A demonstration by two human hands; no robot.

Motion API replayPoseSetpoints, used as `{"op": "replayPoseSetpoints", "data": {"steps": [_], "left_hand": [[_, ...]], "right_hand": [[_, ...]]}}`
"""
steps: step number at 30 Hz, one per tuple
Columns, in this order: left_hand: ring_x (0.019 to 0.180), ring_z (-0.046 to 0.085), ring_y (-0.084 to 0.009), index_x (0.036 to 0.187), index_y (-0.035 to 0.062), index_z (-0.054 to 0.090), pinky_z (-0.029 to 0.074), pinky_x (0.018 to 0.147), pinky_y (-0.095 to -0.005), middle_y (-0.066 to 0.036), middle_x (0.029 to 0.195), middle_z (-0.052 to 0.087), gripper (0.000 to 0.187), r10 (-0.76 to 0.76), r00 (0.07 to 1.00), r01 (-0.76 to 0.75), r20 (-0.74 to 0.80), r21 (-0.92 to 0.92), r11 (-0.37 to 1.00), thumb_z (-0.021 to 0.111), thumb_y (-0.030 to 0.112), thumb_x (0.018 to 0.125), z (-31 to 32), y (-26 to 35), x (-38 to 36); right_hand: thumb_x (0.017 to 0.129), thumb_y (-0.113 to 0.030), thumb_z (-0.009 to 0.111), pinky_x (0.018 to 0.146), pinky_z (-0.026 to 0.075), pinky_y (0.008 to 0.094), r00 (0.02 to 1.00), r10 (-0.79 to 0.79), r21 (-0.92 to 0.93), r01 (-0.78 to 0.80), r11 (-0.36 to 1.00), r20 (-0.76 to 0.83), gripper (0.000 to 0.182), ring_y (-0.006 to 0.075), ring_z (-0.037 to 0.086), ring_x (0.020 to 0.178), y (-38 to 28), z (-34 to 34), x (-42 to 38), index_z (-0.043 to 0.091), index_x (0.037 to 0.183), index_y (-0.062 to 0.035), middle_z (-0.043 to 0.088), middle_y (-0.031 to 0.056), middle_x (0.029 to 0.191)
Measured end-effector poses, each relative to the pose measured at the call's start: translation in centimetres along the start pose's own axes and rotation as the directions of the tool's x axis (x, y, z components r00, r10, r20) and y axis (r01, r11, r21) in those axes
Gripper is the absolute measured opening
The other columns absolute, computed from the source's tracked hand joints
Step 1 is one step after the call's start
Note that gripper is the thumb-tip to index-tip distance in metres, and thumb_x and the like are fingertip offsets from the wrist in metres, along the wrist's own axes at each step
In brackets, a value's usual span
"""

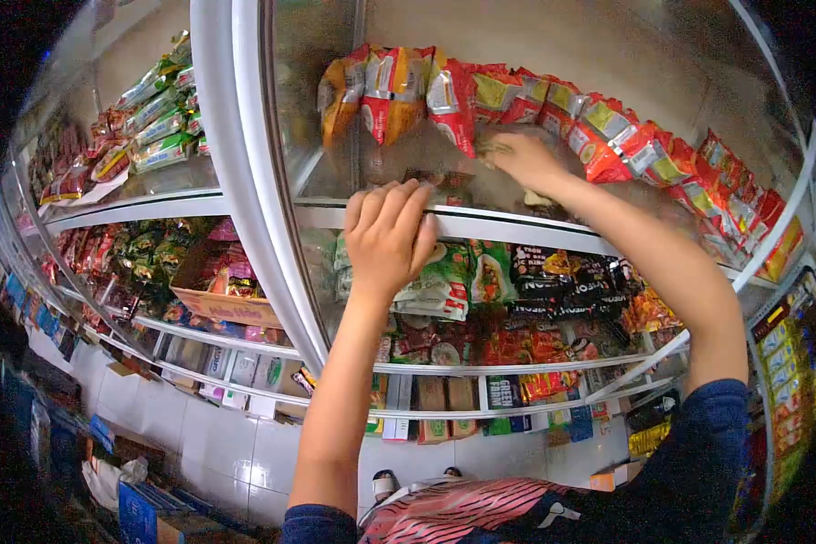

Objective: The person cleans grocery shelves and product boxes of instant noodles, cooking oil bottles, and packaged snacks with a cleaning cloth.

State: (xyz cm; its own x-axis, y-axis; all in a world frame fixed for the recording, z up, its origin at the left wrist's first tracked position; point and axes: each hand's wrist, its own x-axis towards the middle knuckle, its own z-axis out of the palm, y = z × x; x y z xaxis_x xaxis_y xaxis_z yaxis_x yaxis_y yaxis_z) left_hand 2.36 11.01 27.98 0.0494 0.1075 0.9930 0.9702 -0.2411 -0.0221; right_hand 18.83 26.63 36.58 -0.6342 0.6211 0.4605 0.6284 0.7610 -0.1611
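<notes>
My left hand [385, 231] has its fingers curled over the white metal front rail [508, 227] of the upper glass shelf. Further in, my right hand [526, 163] is closed on a crumpled, greenish-beige cloth [491, 150] against the glass shelf [390, 168]; part of the cloth is hidden by the hand. Another pale bit of it seems to show below the wrist, near the rail. Red and yellow snack packets [499, 95] stand in a curved row behind and to the right of that hand. An orange-red packet [394, 91] leans at the row's left.
A white upright post [245, 136] divides the cabinet. Green noodle packs [490, 272] and black packs [567, 276] fill the shelf below. On the left are more packets [159, 109] and an open carton [227, 304]. Boxes [168, 508] stand on the tiled floor [218, 444].
</notes>
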Motion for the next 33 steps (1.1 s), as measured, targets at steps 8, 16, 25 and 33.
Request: {"op": "replayPoseSetpoints", "data": {"steps": [8,16,25,33], "left_hand": [[0.083,0.052,-0.0211,0.089,0.0081,0.058,0.035,0.078,-0.034,-0.004,0.088,0.057,0.024,0.008,0.998,-0.009,-0.068,-0.003,1.0,0.054,0.017,0.067,0.7,0.1,0.0],[0.098,0.045,-0.0197,0.095,0.0135,0.056,0.025,0.093,-0.0459,-0.002,0.102,0.05,0.028,0.078,0.991,-0.062,-0.106,0.146,0.987,0.057,0.018,0.068,-5.9,-1.7,-3.2],[0.117,0.031,-0.0371,0.13,0.007,0.025,0.03,0.094,-0.0414,-0.022,0.131,0.025,0.084,-0.374,0.927,0.374,0.035,0.006,0.928,0.067,0.036,0.064,-8.5,-8.0,-6.2],[0.088,0.051,-0.0349,0.125,0.0107,0.03,0.045,0.071,-0.0399,-0.019,0.105,0.045,0.085,-0.461,0.886,0.46,-0.049,-0.045,0.887,0.07,0.027,0.052,-7.4,-7.6,-8.8]], "right_hand": [[0.081,-0.022,0.049,0.086,0.039,0.0326,0.926,-0.363,0.22,0.335,0.916,0.101,0.036,0.0272,0.051,0.102,-2.6,-2.7,-4.9,0.05,0.11,-0.0005,0.054,0.0154,0.109],[0.081,-0.023,0.047,0.09,0.036,0.0332,0.804,-0.59,0.314,0.541,0.78,0.081,0.038,0.0279,0.048,0.104,-11.8,2.3,0.8,0.049,0.111,0.0001,0.051,0.0168,0.113],[0.077,-0.024,0.048,0.09,0.037,0.0336,0.8,-0.592,0.428,0.502,0.752,0.102,0.041,0.0299,0.049,0.103,-16.8,3.4,1.1,0.049,0.109,0.0017,0.051,0.0196,0.11],[0.067,-0.019,0.067,0.083,0.041,0.0373,0.838,-0.524,-0.287,0.47,0.834,-0.15,0.042,0.0317,0.051,0.096,-13.2,1.3,-6.9,0.052,0.102,-0.0026,0.052,0.016,0.105]]}}
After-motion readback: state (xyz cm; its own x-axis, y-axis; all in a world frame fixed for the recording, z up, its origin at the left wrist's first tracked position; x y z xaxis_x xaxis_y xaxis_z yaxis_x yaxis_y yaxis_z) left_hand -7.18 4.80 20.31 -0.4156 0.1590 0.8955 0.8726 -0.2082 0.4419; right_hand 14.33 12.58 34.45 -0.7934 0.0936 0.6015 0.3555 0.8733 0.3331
